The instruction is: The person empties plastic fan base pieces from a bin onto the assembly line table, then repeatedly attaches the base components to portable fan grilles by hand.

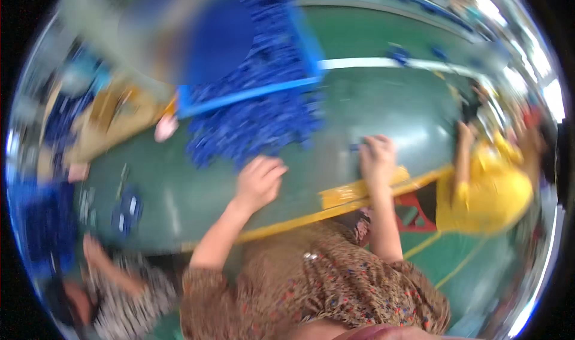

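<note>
At the near edge of a heap of small blue pieces [254, 127] on the green tabletop is my left hand [260, 181]. Its fingers are curled in, and whatever they may hold is hidden. My right hand [378, 154] rests over the table to the right, fingers bent and drawn together. A small blue piece [355, 146] shows at its thumb side, seemingly pinched there; motion blur hides its exact shape. Behind the heap lies a blue bin [251, 94], tipped toward me, with many more of the same pieces spilling from its mouth.
Yellow tape [344, 195] runs along the table's near edge. On the left lie a dark blue item [127, 211] and a cardboard box [111, 121]. One co-worker in yellow [491, 184] sits at the right, another in a patterned top [129, 286] at the lower left.
</note>
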`<state>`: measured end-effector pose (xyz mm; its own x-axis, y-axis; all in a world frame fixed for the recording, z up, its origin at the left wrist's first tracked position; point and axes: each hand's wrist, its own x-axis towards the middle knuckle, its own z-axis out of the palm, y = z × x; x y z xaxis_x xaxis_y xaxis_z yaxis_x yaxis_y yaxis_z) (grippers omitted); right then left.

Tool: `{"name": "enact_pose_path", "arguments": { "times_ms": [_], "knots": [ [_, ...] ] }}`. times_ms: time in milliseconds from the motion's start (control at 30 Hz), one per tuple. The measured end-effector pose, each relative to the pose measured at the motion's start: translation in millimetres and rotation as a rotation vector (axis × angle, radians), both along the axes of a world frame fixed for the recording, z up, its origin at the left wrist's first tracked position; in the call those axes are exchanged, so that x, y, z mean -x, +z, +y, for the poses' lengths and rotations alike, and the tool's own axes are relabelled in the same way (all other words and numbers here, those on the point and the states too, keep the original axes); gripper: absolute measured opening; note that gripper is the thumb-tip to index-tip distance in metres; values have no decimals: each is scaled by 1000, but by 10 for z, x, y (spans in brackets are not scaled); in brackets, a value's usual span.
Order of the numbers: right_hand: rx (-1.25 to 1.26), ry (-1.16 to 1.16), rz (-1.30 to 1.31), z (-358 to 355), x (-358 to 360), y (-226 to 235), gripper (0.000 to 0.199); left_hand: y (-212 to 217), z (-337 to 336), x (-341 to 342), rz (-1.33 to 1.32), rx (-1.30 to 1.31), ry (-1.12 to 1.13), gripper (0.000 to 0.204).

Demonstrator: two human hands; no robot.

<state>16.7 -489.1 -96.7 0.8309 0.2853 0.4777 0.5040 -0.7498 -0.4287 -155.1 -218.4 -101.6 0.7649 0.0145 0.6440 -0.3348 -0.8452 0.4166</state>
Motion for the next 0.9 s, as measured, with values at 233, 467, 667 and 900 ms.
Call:
{"name": "enact_pose_path", "arguments": {
  "times_ms": [233,467,667,900],
  "knots": [
    [4,43,-89,-374,-169,-182,21,133,-82,433,-129,178,266,27],
    [55,83,-41,-406,-201,-257,19,290,773,1490,-124,-138,1101,26],
    [67,116,19,-552,-180,-260,25,-184,1901,2441,209,-307,1741,41],
    [3,149,255,-149,48,95,29,167,1107,2019,480,105,1246,42]
  ]
}}
